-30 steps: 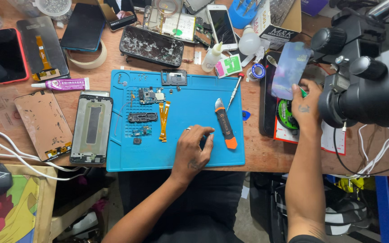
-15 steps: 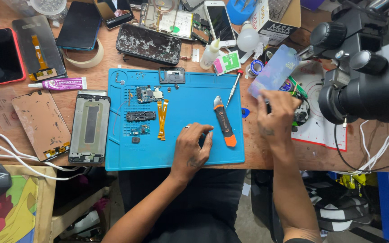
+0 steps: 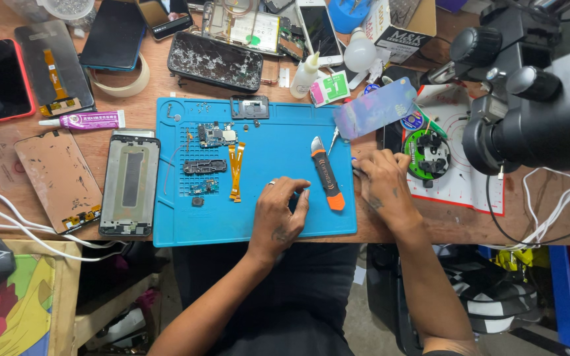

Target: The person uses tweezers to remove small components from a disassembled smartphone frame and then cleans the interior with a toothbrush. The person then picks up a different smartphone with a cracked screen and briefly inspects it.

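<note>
My left hand [image 3: 278, 214] rests on the blue work mat [image 3: 278, 142], fingers curled under, nothing visible in them. An orange and black pry tool [image 3: 326, 175] lies just right of it. My right hand [image 3: 382, 188] is down at the mat's right edge, its bent fingertips on a small blue pick [image 3: 355, 161]; whether they grip it is unclear. A translucent bluish phone panel [image 3: 374, 109] lies tilted just beyond those fingers, apart from them. On the mat's left part sit a small circuit board [image 3: 216, 135], orange flex cables [image 3: 235, 171] and tiny parts.
A phone frame [image 3: 130, 184] and a brown panel [image 3: 61, 179] lie left of the mat. Several phones, a cracked screen [image 3: 216, 60], a glue tube [image 3: 84, 120] and tape [image 3: 123, 78] crowd the back. A black microscope [image 3: 536, 105] overhangs the right, above a green round holder [image 3: 427, 153].
My right hand brought the bluish panel left from beside the microscope, let it go by the mat's corner, and dropped to the mat's right edge. My left hand stayed put.
</note>
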